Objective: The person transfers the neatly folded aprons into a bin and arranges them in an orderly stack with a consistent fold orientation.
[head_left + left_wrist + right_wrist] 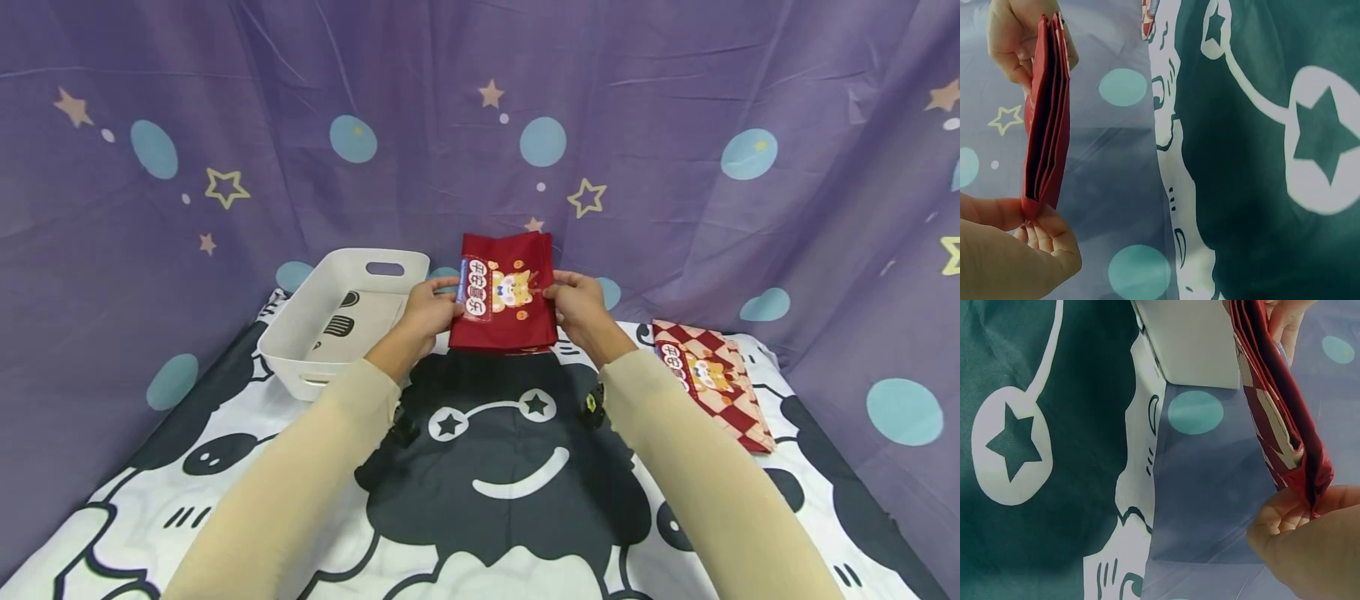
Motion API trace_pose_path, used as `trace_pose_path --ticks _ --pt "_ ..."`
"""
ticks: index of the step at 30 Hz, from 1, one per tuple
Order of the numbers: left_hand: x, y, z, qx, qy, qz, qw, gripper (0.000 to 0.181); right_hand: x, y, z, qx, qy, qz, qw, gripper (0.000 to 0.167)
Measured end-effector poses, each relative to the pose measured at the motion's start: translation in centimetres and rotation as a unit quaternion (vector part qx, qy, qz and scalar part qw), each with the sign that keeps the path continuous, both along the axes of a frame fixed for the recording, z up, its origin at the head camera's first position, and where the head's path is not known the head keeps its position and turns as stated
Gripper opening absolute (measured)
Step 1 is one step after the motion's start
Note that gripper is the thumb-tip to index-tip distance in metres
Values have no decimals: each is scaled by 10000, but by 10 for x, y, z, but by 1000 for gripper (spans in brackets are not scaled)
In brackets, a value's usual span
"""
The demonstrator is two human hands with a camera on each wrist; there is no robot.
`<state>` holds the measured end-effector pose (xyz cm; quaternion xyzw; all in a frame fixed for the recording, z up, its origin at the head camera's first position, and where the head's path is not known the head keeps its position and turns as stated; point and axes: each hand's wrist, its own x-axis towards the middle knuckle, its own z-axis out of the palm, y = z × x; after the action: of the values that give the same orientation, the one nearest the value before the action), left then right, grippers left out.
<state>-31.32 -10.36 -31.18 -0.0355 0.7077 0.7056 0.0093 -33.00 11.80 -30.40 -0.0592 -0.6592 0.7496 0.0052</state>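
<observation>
While both hands are raised in front of the person, a red folded bundle (504,329) hangs between them, upright before the purple curtain (450,83). Its front shows a cartoon animal, a strip of white characters and a narrow blue edge at the left. The left hand (431,308) pinches the left edge between thumb and fingers; the right hand (579,307) pinches the opposite edge in the same way. Seen edge-on from the wrists, the bundle is several thin layers folded together — red on one face, checkered red and cream on the other. Whether its lower edge touches the patterned cover (510,446) below, I cannot tell.

Left of the left hand, close to it, stands a white basket (303,321) with a handle slot in its far end and dark printed marks on its pale bottom. On the other side, past the right forearm, a second folded bundle (712,375) lies flat on the cover — checkered in red and cream, with a similar cartoon animal and character strip. Pale sleeves (300,475) cover both forearms.
</observation>
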Motion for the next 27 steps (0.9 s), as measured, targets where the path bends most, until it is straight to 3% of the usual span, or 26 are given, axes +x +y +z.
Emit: trace_pose_path --ticks 7,27 --pt "4 -10 7 -68 157 -161 9997 56 3 -4 4 60 63 53 9999 48" --pt "16 -46 14 -398 286 -107 9987 57 14 -33 10 -336 133 304 9989 45"
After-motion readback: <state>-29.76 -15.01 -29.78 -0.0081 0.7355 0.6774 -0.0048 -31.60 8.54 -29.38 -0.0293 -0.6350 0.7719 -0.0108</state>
